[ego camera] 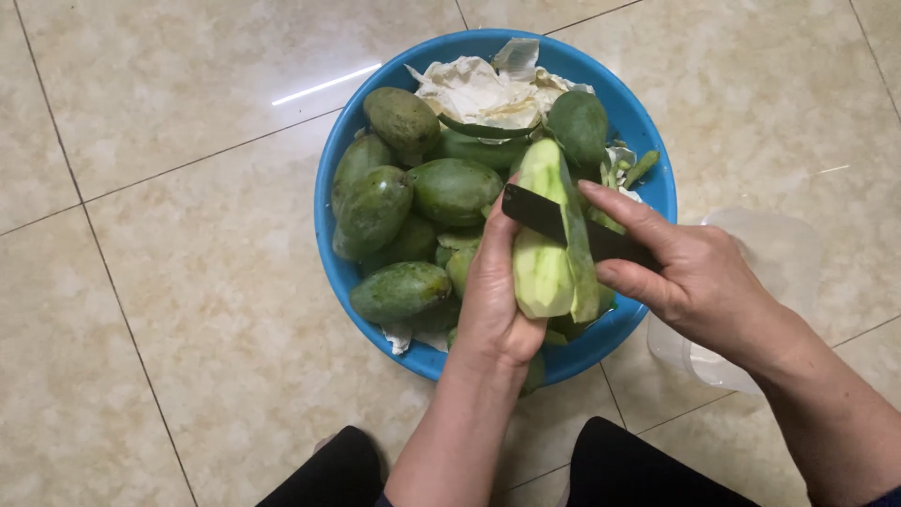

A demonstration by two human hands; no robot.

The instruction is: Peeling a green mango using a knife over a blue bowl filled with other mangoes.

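Clamped: left hand (493, 300) wrapped round the lower back of a half-peeled mango (544, 244), fingers curled behind, palm toward the wrist. Right hand (690, 277) closed on the handle of a dark-bladed knife (549, 218), forefinger stretched along the spine.

Mango held above the near right part of the blue basin (648, 141), long axis nearly upright, tip leaning slightly away. Pale flesh exposed on the facing side; a green strip of skin left down the right flank. Blade laid crosswise on the upper half, edge direction not clear from this angle, possibly drawn toward the right hand.

Both forearms raised from below, right wrist bent inward; left hand nearer the fruit's base.

Inside the basin: unpeeled green mangoes (375, 207) toward the left, pale peelings (479, 94) at the far rim. Just right of the basin, a clear plastic container (779, 253) on the tiled floor (188, 282).
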